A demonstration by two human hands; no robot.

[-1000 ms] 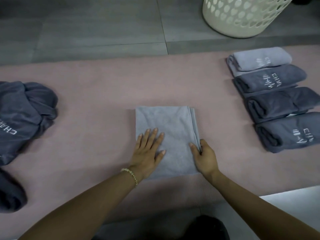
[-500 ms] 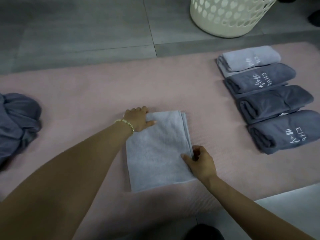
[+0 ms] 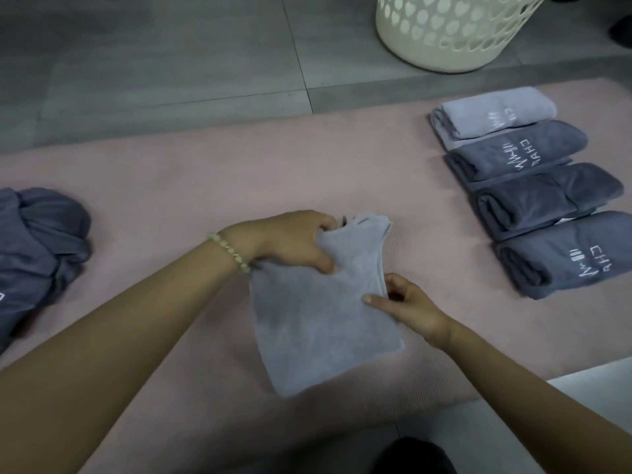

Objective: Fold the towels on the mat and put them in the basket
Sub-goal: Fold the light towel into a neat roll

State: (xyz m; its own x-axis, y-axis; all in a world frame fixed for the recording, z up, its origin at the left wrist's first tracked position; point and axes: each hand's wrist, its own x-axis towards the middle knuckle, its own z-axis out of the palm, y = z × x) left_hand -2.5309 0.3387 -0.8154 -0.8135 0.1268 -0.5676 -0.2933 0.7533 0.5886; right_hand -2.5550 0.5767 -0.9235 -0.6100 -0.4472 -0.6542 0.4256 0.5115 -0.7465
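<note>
The light grey folded terry towel (image 3: 325, 319) lies mid-mat on the pink ribbed mat (image 3: 205, 179). The left hand (image 3: 290, 242), at the towel's 11 o'clock corner, is closed on that corner and lifts it. The right hand (image 3: 407, 304), at 3 o'clock, pinches the side edge. Half a second ago the far corner lay flat. The cream perforated plastic basket (image 3: 451, 32) stands at 1 o'clock.

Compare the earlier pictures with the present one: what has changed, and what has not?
The left hand slid from the near part of the light grey folded towel to its far edge, gripped it and is lifting it. The right hand stayed pinching the right edge. The four folded towels and cream plastic basket stayed put.
</note>
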